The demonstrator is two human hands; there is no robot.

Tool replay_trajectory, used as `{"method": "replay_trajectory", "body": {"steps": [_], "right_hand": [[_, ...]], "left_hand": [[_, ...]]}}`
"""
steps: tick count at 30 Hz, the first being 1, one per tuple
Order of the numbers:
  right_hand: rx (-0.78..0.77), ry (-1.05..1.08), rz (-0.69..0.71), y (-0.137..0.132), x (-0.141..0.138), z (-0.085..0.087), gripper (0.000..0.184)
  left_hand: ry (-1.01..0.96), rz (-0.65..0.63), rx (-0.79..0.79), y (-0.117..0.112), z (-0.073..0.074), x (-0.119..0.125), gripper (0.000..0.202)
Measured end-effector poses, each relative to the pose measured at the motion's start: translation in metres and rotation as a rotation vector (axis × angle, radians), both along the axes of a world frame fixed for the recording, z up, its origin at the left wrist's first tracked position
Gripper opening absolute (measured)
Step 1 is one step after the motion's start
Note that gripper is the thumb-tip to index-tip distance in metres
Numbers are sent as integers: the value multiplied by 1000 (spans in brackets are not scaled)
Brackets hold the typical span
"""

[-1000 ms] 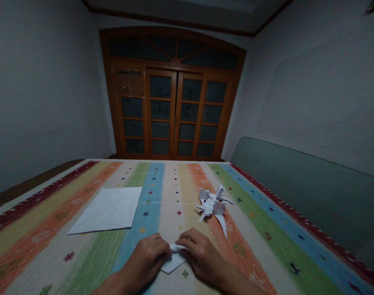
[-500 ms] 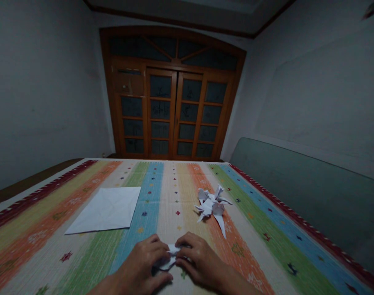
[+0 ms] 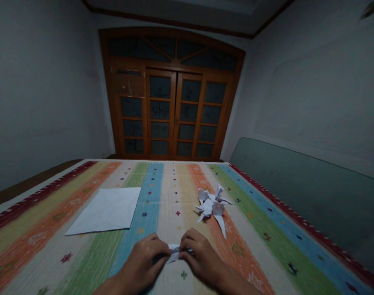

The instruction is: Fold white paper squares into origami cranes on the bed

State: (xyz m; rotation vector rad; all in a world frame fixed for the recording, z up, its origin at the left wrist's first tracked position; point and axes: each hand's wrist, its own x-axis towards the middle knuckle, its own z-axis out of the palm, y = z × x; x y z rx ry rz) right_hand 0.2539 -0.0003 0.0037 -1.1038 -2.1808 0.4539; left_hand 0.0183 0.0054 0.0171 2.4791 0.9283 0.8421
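Observation:
Between my left hand point(image 3: 140, 256) and my right hand point(image 3: 199, 255) is a small folded piece of white paper point(image 3: 174, 253). Both hands pinch it from either side, and their fingers hide most of it. Ahead and to the right of my right hand, a white origami figure point(image 3: 211, 207) with several pointed flaps rests on the striped cloth point(image 3: 171, 192). A flat square sheet of white paper point(image 3: 105, 211) lies to the left, ahead of my left hand, and neither hand touches it.
The multicoloured cloth covers a wide surface, with a red border along its right side. A grey-green bench back point(image 3: 297, 196) runs along the right wall. Wooden glazed double doors point(image 3: 171, 98) stand beyond the far edge.
The small paper now looks narrower and more tightly folded between my fingers. My hands have closed in on it. The sheet and origami figure have not moved.

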Motion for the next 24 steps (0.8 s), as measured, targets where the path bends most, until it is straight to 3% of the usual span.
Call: {"method": "replay_trajectory", "body": {"steps": [4, 10, 16, 24], "right_hand": [[-78, 108, -14, 5, 2, 1, 17], [-159, 99, -112, 6, 4, 10, 23], [-166, 112, -77, 8, 9, 11, 22], [-167, 83, -55, 10, 12, 10, 22]], "left_hand": [[31, -13, 16, 0, 1, -1, 21], [101, -68, 156, -2, 5, -1, 26], [209, -62, 233, -10, 14, 3, 27], [106, -87, 362, -1, 0, 2, 17]]}}
